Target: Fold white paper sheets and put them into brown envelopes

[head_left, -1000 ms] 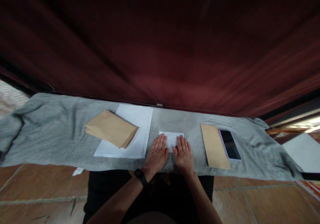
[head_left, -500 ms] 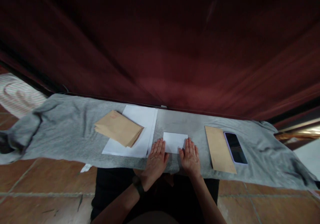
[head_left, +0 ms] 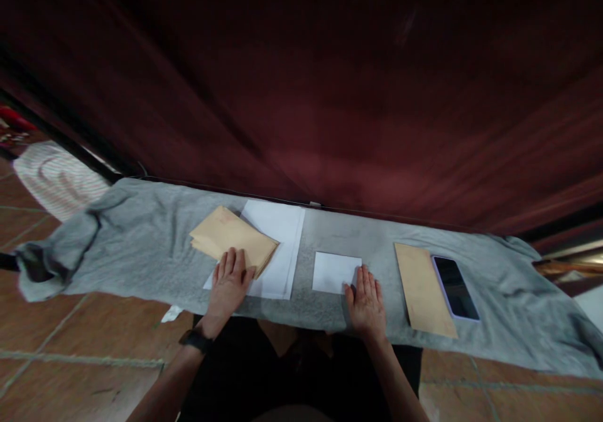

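My left hand (head_left: pixel 230 285) lies over the near edge of a stack of brown envelopes (head_left: pixel 230 233), fingers stretched out. Beneath that stack are large white sheets of paper (head_left: pixel 282 233), partly covered by it. A small folded-looking white paper (head_left: pixel 332 271) lies flat to the right of the sheets. On its right edge rests my right hand (head_left: pixel 366 299), palm down with fingers extended. Neither hand grips anything.
Further right lie a single brown envelope (head_left: pixel 421 290) and a phone (head_left: pixel 456 288) in a purple case, touching side by side. Everything rests on a narrow surface covered by a grey cloth (head_left: pixel 151 252). A dark red curtain-like wall (head_left: pixel 301 95) rises behind it.
My left hand has moved left from the small white paper to the stack of brown envelopes. My right hand stays at the paper's right edge. The view has shifted slightly.
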`<state>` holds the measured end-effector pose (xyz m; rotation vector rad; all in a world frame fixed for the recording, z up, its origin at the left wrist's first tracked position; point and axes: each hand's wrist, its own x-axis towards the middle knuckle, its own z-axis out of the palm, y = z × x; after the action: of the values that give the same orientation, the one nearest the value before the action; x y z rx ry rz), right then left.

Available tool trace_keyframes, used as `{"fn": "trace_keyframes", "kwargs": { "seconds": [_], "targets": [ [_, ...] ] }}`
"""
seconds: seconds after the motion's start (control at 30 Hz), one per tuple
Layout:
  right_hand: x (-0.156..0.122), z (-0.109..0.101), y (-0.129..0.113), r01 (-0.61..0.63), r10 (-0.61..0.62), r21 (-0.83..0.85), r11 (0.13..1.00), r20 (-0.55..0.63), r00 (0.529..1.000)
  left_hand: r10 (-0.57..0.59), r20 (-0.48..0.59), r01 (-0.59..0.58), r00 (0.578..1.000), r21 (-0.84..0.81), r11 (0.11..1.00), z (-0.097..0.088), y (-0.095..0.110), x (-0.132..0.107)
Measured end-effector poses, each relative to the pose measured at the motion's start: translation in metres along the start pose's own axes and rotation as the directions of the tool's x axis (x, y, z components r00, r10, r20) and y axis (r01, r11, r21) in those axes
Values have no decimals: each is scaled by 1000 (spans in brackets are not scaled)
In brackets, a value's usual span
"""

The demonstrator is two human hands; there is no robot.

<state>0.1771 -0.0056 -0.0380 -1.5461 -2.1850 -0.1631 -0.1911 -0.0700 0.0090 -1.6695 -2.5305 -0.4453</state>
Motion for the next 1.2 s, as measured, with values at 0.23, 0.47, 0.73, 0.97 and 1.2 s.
{"fn": "trace_keyframes", "kwargs": {
  "seconds": [0.23,0.47,0.73,0.97,1.2],
  "targets": [
    [-1,1,2,18,-18,28,999,-8,1000,63,28,-66,998,131,989,-4,8,-7],
    [0,6,1,1,-1,20,1000,-28,1000,120,44,-126,992,154,980,-16,11,2],
    [4,-1,-3,-25,25,4,1000,-2,1000,200,150,-235,968,276,932,-26,27,5],
    [-1,3,2,-14,14,36,999,-2,1000,108,33,-113,994,325,939,-42,27,8],
    [26,-31,-33,-95,106,457,884,2,994,140,-25,-130,990,239,962,-68,55,8]
  ]
}}
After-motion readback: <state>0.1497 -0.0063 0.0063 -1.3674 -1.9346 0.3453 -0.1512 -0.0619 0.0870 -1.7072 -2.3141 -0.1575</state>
